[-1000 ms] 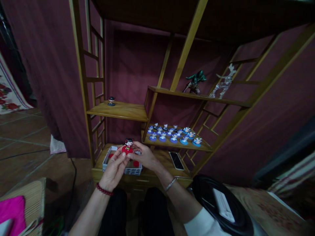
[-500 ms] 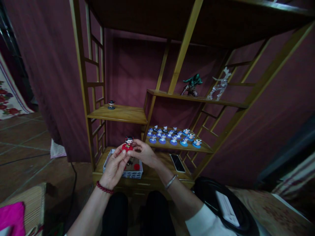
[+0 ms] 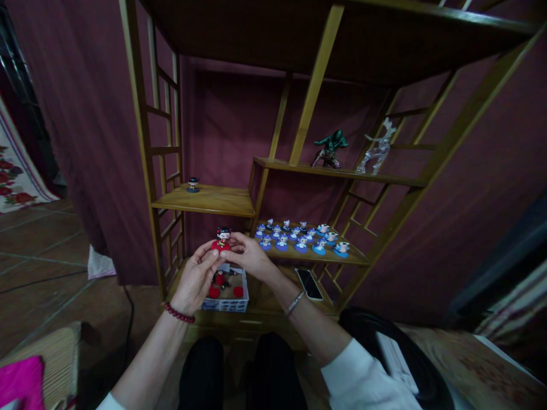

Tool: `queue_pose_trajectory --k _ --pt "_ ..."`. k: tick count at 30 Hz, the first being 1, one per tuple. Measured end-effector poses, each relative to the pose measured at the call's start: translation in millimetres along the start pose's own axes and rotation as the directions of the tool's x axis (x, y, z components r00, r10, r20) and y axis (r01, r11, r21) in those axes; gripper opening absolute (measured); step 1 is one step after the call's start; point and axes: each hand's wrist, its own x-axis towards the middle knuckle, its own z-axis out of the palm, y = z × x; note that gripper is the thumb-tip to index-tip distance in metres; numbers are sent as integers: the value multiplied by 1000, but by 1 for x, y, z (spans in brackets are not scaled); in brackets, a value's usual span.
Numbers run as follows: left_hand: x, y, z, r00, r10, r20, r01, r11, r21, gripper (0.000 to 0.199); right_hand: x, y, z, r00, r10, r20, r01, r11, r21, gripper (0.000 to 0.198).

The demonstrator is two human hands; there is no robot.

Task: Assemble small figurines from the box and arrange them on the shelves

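Observation:
Between my two hands is a small figurine with black hair and a red round base, held upright. My left hand pinches the base from the left, a red bead bracelet on its wrist. From the right, my right hand grips the same base with thumb and fingers. Below them a patterned box holds more figurine parts and red round bases. On the left shelf a similar black-haired figurine stands on a dark base.
Several purple, blue and black figurines stand in rows on the lower right shelf. Above are a green statue and a clear statue. A phone lies at the bottom right. Beside me is a black rounded object.
Both hands have lifted the figurine slightly, keeping their grip. More of the box's contents now shows beneath them.

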Motion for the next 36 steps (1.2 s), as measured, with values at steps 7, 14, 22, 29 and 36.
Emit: queue_pose_trajectory --k 7,14,22,29,36 --pt "8 5 1 995 93 -31 -89 989 114 30 8 -7 -2 999 38 -27 -38 999 -3 37" --pt "14 14 3 983 183 1 -176 941 290 38 17 -16 -5 1000 13 -19 -13 1000 3 36" --pt "24 28 13 947 320 31 -287 797 532 42 36 -20 -10 999 -35 -35 33 999 -39 36" --pt "42 35 15 876 456 160 -439 613 657 34 54 -26 -12 997 -23 -75 26 999 37 37" --pt "63 41 9 791 539 289 -497 291 818 29 73 -30 -16 995 31 -93 -22 995 99 34"
